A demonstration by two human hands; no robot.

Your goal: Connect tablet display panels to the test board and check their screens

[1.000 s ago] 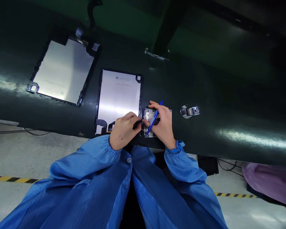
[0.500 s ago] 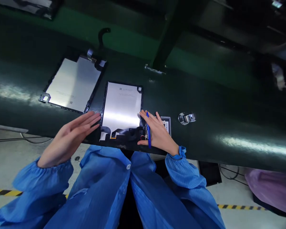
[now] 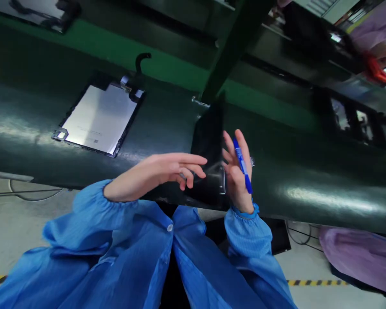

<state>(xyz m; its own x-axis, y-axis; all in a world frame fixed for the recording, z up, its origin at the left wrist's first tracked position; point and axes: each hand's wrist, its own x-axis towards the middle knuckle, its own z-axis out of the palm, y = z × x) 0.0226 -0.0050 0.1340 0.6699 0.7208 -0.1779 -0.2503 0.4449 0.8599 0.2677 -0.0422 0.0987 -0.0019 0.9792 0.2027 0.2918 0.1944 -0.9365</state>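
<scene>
A tablet screen panel stands tilted up steeply over the table, its glossy black face turned to the left. My left hand is at that black face, fingers stretched out; whether the tips touch the glass I cannot tell. On the other side, my right hand has its fingers up close behind the panel. A blue marker pen is held across that hand, between its fingers. Part of a black card with a white border shows between the panel and my right hand.
To the left lies a second screen panel, silvery back up, with a black curved strip behind it. A dark post rises from the table. Another panel lies at the far left. A shiny metal piece is mostly hidden behind my right hand.
The panel lay flat, silvery back up; now it is tipped up on edge, further right. My left hand moved right, and my right hand turned upward with the pen still in it.
</scene>
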